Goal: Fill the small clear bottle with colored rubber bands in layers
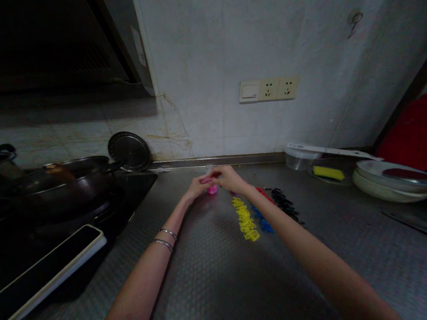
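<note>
Countertop (208,283) of patterned metal carries a row of yellow pieces (245,220), and from this row I tell all places. To its left and a little beyond its far end is a pink object (212,190), and there the two hands come together. Left hand (196,188) has its fingers closed on the pink object. Right hand (230,179) bends its fingers just over it, meeting the left fingertips; whether it also pinches something, I cannot tell. To the right of the yellow row lie blue pieces (264,221), with red pieces (265,194) farther back, both partly covered by the right forearm, and then black pieces (285,204). Much farther right of the row are a yellow sponge (328,173) and a pale bowl (386,191). Well to the left of it, a pan (68,188) and a phone-like device (48,276) are seen.
</note>
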`<act>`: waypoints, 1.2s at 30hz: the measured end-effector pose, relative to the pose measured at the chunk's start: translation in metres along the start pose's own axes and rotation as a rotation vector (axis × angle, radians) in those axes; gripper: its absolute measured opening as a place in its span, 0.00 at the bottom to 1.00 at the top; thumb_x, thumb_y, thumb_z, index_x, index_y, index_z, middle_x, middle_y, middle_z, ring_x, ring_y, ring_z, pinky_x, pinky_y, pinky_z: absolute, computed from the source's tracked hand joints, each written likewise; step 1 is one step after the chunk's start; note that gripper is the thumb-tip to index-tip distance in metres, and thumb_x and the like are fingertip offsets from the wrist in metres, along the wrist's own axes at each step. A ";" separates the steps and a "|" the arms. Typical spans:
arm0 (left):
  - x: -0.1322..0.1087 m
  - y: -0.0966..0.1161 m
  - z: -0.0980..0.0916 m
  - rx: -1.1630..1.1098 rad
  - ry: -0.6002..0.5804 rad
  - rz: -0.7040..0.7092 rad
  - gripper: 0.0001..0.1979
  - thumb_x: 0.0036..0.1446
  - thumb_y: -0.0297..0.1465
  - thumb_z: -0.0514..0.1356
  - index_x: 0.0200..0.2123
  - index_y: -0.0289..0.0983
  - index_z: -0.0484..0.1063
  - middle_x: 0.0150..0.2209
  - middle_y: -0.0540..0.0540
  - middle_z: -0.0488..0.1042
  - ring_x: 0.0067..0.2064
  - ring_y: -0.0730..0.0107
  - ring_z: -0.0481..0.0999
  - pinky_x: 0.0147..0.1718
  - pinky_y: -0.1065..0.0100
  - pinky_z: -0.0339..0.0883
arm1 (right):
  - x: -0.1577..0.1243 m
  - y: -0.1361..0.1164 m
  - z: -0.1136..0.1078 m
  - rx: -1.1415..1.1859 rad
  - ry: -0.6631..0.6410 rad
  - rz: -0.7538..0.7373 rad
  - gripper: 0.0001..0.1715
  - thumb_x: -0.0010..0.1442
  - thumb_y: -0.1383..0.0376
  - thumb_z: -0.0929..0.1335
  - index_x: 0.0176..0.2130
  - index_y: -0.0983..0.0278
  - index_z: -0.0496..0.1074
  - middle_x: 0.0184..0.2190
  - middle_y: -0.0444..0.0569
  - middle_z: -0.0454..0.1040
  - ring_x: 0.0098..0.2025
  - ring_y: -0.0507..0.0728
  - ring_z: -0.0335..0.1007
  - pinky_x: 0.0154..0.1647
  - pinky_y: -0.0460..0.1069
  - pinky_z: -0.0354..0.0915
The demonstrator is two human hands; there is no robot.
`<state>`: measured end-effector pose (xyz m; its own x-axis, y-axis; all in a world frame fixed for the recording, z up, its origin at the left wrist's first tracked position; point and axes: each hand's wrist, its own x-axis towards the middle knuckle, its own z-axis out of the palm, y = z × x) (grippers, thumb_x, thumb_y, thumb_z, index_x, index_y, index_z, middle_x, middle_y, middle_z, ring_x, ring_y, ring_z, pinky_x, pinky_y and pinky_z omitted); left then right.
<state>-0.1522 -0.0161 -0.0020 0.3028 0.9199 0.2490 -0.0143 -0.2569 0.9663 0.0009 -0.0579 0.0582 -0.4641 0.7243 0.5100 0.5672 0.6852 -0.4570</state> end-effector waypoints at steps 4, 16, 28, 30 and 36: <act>-0.003 0.005 0.002 -0.004 0.019 -0.060 0.27 0.33 0.33 0.68 0.41 0.31 0.72 0.40 0.41 0.75 0.42 0.61 0.73 0.47 0.60 0.62 | 0.024 0.006 -0.028 0.003 0.064 0.033 0.10 0.50 0.72 0.64 0.33 0.70 0.73 0.25 0.46 0.73 0.25 0.48 0.65 0.27 0.42 0.59; 0.000 0.007 0.005 -0.016 0.042 -0.108 0.28 0.30 0.30 0.69 0.41 0.31 0.72 0.38 0.40 0.76 0.40 0.60 0.74 0.45 0.60 0.64 | 0.054 0.008 -0.037 -0.260 -0.135 -0.016 0.13 0.48 0.75 0.65 0.34 0.70 0.75 0.30 0.50 0.75 0.30 0.50 0.66 0.33 0.43 0.59; -0.002 0.017 0.016 -0.041 0.052 -0.082 0.23 0.31 0.26 0.68 0.37 0.30 0.72 0.36 0.40 0.76 0.39 0.62 0.74 0.44 0.60 0.65 | -0.056 0.023 -0.051 -0.123 0.031 0.090 0.13 0.48 0.74 0.64 0.35 0.69 0.74 0.31 0.51 0.74 0.31 0.51 0.68 0.35 0.46 0.63; -0.003 0.017 0.021 -0.052 0.040 -0.076 0.23 0.31 0.27 0.68 0.37 0.30 0.71 0.36 0.40 0.76 0.40 0.61 0.74 0.44 0.60 0.65 | -0.074 0.030 -0.049 -0.104 0.044 0.128 0.13 0.49 0.73 0.64 0.36 0.68 0.74 0.32 0.51 0.74 0.32 0.52 0.68 0.35 0.46 0.63; -0.006 0.017 0.036 -0.027 0.007 -0.071 0.23 0.32 0.27 0.68 0.37 0.31 0.71 0.38 0.40 0.75 0.40 0.61 0.74 0.45 0.59 0.64 | -0.105 0.039 -0.043 -0.077 0.097 0.217 0.15 0.51 0.71 0.63 0.38 0.65 0.74 0.35 0.51 0.75 0.35 0.53 0.70 0.38 0.48 0.63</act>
<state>-0.1203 -0.0366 0.0104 0.2976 0.9376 0.1800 -0.0190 -0.1827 0.9830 0.1005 -0.1104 0.0182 -0.2607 0.8405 0.4750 0.6986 0.5038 -0.5080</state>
